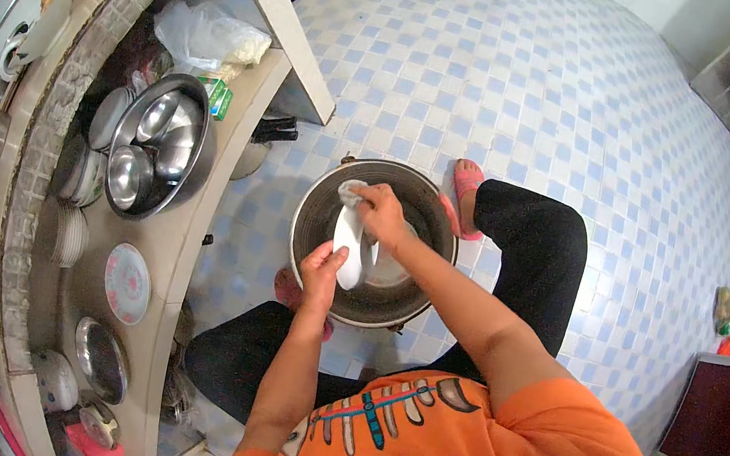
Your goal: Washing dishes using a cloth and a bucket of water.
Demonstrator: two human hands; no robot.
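My left hand grips the near edge of a white dish, which is tilted nearly on edge over a large round metal pot. Bunched in my right hand is a pale cloth, touching the far end of the dish. The pot stands on the floor between my feet. Inside it, something pale and partly see-through lies beneath my right forearm; whether it is water or a vessel I cannot tell. My right forearm hides part of the pot's inside.
On a tiled shelf to the left are a steel basin holding several steel bowls, stacked plates, a patterned plate, a steel lid and a plastic bag. Blue-and-white tiles cover the floor. A dark red cabinet stands right.
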